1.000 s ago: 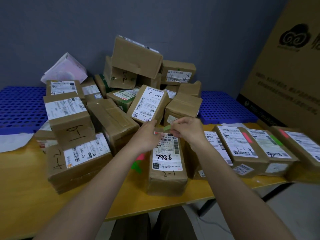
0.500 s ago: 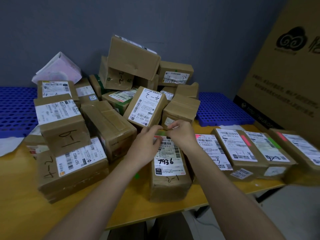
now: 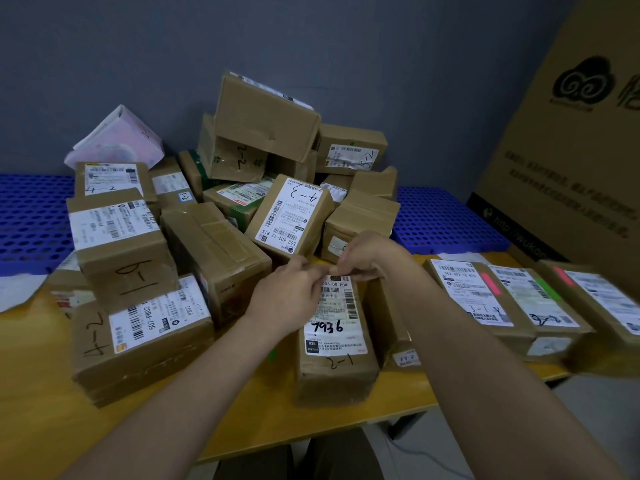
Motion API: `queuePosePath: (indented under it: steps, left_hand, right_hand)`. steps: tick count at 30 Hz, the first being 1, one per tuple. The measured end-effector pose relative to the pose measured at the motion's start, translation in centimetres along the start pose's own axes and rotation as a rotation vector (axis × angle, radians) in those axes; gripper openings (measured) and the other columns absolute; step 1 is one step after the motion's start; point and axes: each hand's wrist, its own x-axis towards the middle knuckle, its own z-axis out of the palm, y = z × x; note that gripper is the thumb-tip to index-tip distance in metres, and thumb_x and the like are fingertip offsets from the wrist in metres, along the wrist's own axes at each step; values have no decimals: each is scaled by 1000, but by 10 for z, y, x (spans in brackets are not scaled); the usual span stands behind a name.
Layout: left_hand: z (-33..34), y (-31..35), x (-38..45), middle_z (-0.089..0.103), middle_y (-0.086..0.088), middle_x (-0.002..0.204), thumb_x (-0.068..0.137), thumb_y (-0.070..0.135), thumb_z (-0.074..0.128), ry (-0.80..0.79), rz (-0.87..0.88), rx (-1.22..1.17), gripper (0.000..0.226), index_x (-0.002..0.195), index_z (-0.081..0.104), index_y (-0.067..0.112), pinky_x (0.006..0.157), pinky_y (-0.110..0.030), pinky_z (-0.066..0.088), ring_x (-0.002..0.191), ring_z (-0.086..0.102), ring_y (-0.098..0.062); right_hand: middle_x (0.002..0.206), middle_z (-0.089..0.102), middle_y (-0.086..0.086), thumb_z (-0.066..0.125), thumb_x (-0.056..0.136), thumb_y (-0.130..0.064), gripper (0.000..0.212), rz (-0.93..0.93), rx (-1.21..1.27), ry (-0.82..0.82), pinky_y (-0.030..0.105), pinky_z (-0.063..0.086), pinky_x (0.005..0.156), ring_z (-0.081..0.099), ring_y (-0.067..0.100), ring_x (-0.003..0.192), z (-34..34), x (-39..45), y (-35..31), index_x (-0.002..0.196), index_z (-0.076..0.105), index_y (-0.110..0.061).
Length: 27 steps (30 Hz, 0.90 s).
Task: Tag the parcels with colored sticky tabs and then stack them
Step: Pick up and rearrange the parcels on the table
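A brown parcel (image 3: pixel 334 344) marked "7936" lies lengthwise on the yellow table (image 3: pixel 45 427) in front of me. My left hand (image 3: pixel 289 294) and my right hand (image 3: pixel 367 258) meet at the far end of its white label, fingertips curled and pinched together. The green sticky tab seen between them earlier is now hidden under those fingertips. A green scrap (image 3: pixel 272 355) shows on the table beside my left forearm. To the right lie three tagged parcels: one with a pink tab (image 3: pixel 491 284), one with a green tab (image 3: pixel 547 289), one with a pink tab (image 3: pixel 562 277).
A loose heap of brown parcels (image 3: pixel 214 244) fills the table's left and back, up to the grey wall. Blue perforated panels (image 3: pixel 31 220) lie behind on both sides. A large printed carton (image 3: pixel 571 150) leans at the right. The table's front edge runs just below the marked parcel.
Both hands have dropped from just above the parcel onto the far end of its label. The green tab, visible between the fingers before, is now covered by them.
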Motion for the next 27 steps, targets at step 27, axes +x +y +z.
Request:
queuePosePath:
  steps: [27]
  left_hand:
    - [-5, 7, -2, 49, 2, 138, 99, 41, 35, 55, -55, 168, 38, 124, 60, 25, 75, -34, 50, 106, 61, -23]
  right_hand:
    - [38, 55, -5, 60, 93, -33, 34, -101, -453, 109, 27, 48, 60, 54, 13, 53, 10, -7, -7, 68, 59, -11]
